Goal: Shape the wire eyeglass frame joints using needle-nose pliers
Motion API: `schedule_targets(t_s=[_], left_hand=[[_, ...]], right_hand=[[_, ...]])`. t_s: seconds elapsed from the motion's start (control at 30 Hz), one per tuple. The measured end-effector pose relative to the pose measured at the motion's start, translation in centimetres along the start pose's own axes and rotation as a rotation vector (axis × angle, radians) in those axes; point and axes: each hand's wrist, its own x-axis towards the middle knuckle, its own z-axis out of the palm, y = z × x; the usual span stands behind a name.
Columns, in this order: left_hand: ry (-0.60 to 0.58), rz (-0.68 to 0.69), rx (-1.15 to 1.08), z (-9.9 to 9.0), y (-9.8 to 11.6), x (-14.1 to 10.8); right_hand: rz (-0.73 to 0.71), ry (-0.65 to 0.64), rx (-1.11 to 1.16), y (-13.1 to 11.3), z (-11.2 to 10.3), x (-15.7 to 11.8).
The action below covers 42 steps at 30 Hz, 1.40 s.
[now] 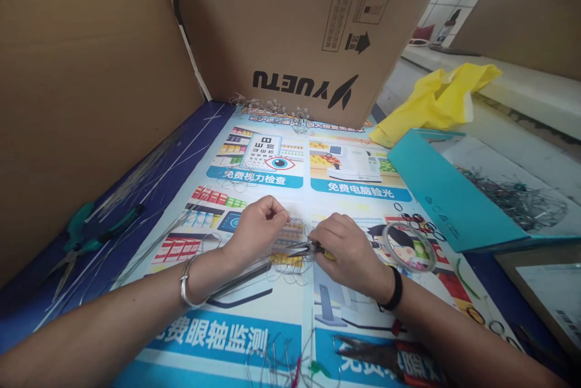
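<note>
My left hand is closed in a pinch near the middle of the poster, its fingertips on fine wire. Just right of it, my right hand is wrapped round small pliers, whose jaws point left toward the thin wire loops. The loops lie between and below the two hands, over the printed surface. A silver bangle is on my left wrist and a black band on my right wrist.
Teal-handled pliers and long wires lie at left. Cardboard stands behind. At right are a clear round dish, dark rings, a yellow bag and a teal box of wire pieces. Red-handled pliers lie in front.
</note>
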Motion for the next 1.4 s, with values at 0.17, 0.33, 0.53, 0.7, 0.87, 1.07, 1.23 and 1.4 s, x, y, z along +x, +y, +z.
schedule_targets(t_s=[0.17, 0.33, 0.53, 0.7, 0.87, 1.07, 1.23, 1.4], left_hand=[[0.021, 0.050, 0.100, 0.1, -0.2, 0.1], [0.053, 0.085, 0.205, 0.2, -0.6, 0.2], [0.102, 0.069, 0.197, 0.4, -0.9, 0.2], [0.083, 0.067, 0.051, 0.5, -0.8, 0.1], [0.079, 0.071, -0.048, 0.6, -1.0, 0.1], [0.032, 0.091, -0.155, 0.5, -1.2, 0.2], [0.040, 0.040, -0.099, 0.3, -1.2, 0.6], [0.037, 0.045, 0.029, 0.3, -1.1, 0.8]], right_hand=[[0.003, 0.002, -0.005, 0.0, -0.1, 0.0], [-0.008, -0.002, -0.010, 0.0, -0.1, 0.0], [-0.016, -0.024, -0.032, 0.0, -0.1, 0.1], [0.011, -0.009, -0.001, 0.0, -0.1, 0.1], [0.025, -0.015, 0.015, 0.2, 0.0, 0.0], [0.031, -0.012, 0.005, 0.4, 0.0, 0.0], [0.026, -0.015, 0.002, 0.4, 0.0, 0.0], [0.008, -0.019, -0.023, 0.2, -0.1, 0.0]])
